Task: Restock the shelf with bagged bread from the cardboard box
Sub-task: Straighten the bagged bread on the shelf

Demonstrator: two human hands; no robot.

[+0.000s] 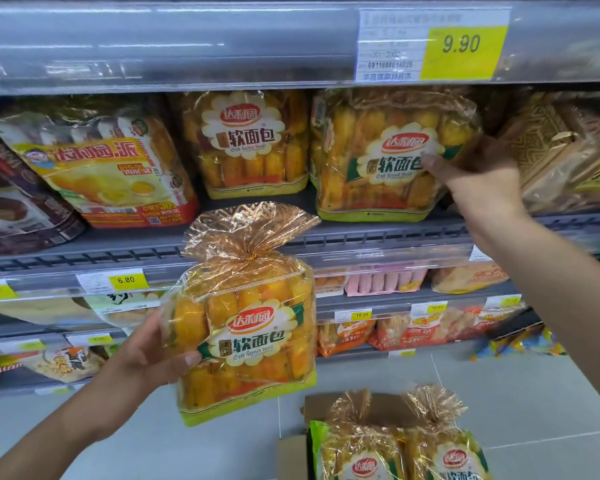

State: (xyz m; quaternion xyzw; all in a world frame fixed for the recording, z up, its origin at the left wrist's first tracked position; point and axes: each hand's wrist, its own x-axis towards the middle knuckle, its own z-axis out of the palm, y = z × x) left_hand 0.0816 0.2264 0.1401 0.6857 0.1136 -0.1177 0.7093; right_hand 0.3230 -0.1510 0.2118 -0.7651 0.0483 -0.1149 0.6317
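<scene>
Cellophane-wrapped bread bag [246,327] sits ready in the left hand [153,355], fingers [187,359] curled round its edge, so the right hand [478,168], gripping the shelved bag [385,157] by its side, can likely square it; more fill the cardboard box [291,455].

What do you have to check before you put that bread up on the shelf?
1. The left hand grips the held bag: ok.
2. The right hand holds the shelf bag by its side: ok.
3. The shelf bag stands upright: ok.
4. Room on the shelf for the held bag: cannot tell.
5. The cardboard box has spare bags: ok.
</scene>
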